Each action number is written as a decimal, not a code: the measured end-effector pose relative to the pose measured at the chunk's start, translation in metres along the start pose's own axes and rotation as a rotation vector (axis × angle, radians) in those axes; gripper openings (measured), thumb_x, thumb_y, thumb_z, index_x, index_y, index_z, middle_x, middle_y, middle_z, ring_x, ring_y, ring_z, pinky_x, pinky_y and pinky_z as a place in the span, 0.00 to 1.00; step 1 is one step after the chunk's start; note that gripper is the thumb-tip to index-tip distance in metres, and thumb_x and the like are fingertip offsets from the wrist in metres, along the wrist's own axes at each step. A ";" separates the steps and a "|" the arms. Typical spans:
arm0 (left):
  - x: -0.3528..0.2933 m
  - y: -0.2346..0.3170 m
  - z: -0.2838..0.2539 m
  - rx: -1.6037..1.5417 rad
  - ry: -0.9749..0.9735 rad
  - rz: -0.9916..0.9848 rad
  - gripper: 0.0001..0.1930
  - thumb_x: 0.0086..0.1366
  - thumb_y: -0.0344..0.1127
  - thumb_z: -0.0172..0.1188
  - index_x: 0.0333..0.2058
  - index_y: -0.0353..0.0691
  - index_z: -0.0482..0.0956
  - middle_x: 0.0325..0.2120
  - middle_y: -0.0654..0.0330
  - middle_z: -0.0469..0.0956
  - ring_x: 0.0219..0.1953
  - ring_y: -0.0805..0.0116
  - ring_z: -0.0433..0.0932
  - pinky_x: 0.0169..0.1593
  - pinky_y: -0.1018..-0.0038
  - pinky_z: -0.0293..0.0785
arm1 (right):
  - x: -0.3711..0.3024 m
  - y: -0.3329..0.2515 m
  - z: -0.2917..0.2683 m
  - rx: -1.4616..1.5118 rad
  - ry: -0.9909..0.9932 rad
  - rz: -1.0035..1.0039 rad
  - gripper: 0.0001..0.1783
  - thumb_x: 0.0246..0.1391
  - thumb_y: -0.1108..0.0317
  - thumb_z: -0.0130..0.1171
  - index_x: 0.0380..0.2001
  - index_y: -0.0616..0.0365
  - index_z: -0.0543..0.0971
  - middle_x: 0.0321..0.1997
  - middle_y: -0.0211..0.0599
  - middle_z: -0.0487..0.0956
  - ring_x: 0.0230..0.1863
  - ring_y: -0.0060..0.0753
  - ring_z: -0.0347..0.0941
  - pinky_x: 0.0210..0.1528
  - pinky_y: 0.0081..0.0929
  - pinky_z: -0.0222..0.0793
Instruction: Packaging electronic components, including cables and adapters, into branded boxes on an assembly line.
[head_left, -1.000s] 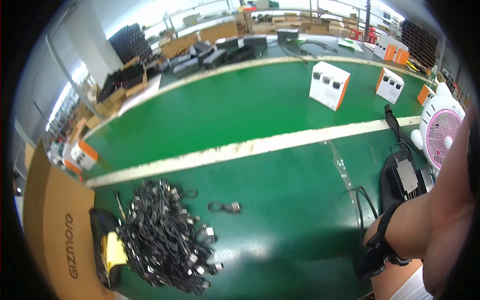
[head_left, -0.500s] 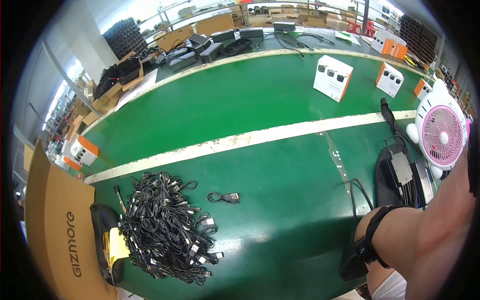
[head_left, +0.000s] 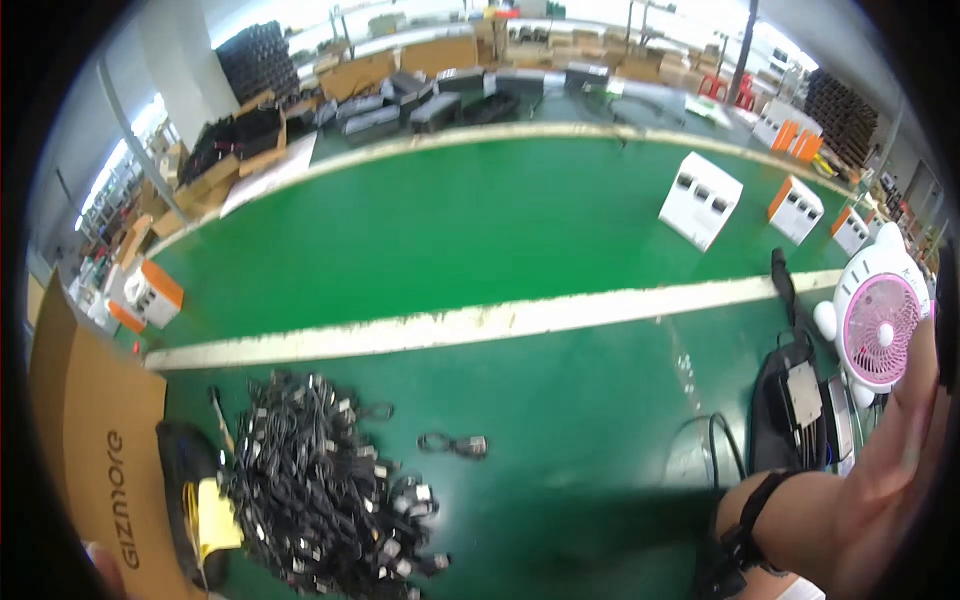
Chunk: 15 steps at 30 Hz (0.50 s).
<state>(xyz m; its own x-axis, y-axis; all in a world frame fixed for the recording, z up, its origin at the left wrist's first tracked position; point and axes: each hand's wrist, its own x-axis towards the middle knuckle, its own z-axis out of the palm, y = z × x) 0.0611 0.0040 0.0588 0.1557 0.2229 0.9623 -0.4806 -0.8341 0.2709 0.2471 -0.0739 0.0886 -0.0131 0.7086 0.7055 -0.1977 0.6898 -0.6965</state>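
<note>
At the lower left edge, a blurred bit of my left hand (head_left: 104, 570) shows against the brown carton (head_left: 95, 440). Its fingers cannot be made out. My right arm bends in at the right edge, with a black strap and a dark boxy device round it. Of my right hand (head_left: 735, 497) only a patch of skin beside the strap shows; its fingers are hidden. A large heap of black coiled USB cables (head_left: 310, 490) lies on the green table, touched by neither hand. One bundled cable (head_left: 455, 445) lies apart, right of the heap.
A white-and-pink fan (head_left: 884, 330) and a black bag (head_left: 780, 405) stand at the right. White-and-orange boxes (head_left: 702, 200) sit farther back. A pale strip (head_left: 500, 322) crosses the table. Between carton and heap lie a dark pouch and a yellow paper (head_left: 217, 520).
The view has tilted, so the table's things sit lower in the picture. A bit of my left hand has come in at the lower left. My right arm stays at the right.
</note>
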 end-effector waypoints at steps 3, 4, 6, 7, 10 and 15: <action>-0.003 0.041 0.041 0.086 0.131 -0.168 0.20 0.72 0.56 0.51 0.49 0.52 0.85 0.46 0.52 0.81 0.50 0.53 0.80 0.55 0.52 0.63 | -0.011 -0.044 -0.002 0.097 -0.032 0.199 0.15 0.66 0.51 0.62 0.48 0.46 0.84 0.50 0.59 0.84 0.46 0.62 0.84 0.53 0.53 0.81; -0.006 0.046 0.027 0.062 0.141 -0.192 0.20 0.72 0.56 0.51 0.49 0.52 0.84 0.46 0.52 0.81 0.50 0.53 0.80 0.54 0.52 0.64 | -0.010 -0.044 0.018 0.087 -0.007 0.222 0.15 0.66 0.51 0.62 0.48 0.46 0.84 0.50 0.60 0.84 0.46 0.62 0.84 0.53 0.53 0.81; 0.003 0.048 0.012 0.059 0.175 -0.119 0.20 0.71 0.55 0.52 0.49 0.52 0.84 0.46 0.52 0.81 0.49 0.54 0.80 0.54 0.53 0.64 | 0.004 -0.053 0.038 0.052 -0.054 0.181 0.15 0.66 0.51 0.62 0.48 0.46 0.84 0.50 0.60 0.85 0.46 0.63 0.85 0.53 0.54 0.82; 0.016 0.044 0.009 0.079 0.199 -0.025 0.20 0.71 0.55 0.52 0.49 0.52 0.84 0.45 0.52 0.81 0.49 0.54 0.80 0.53 0.53 0.65 | 0.019 -0.061 0.037 0.030 -0.124 0.120 0.15 0.67 0.51 0.62 0.48 0.46 0.84 0.50 0.60 0.85 0.45 0.63 0.85 0.53 0.54 0.82; 0.030 0.055 0.023 0.230 0.283 0.073 0.19 0.71 0.54 0.53 0.49 0.51 0.84 0.45 0.52 0.81 0.48 0.54 0.81 0.52 0.54 0.66 | 0.040 -0.081 0.026 0.103 -0.295 0.084 0.15 0.67 0.51 0.62 0.48 0.46 0.85 0.49 0.61 0.85 0.45 0.64 0.85 0.54 0.54 0.82; 0.031 0.083 0.007 0.266 0.193 0.064 0.19 0.70 0.53 0.55 0.48 0.50 0.84 0.43 0.52 0.81 0.47 0.54 0.81 0.50 0.56 0.68 | 0.002 -0.140 0.073 -0.321 0.024 0.436 0.17 0.55 0.56 0.70 0.49 0.38 0.84 0.43 0.63 0.85 0.44 0.65 0.85 0.50 0.53 0.83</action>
<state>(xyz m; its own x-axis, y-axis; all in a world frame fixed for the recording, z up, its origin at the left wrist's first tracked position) 0.0317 -0.0619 0.1107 -0.0464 0.2362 0.9706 -0.2378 -0.9463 0.2189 0.2030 -0.1798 0.1969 -0.0040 0.9400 0.3413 0.1304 0.3388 -0.9318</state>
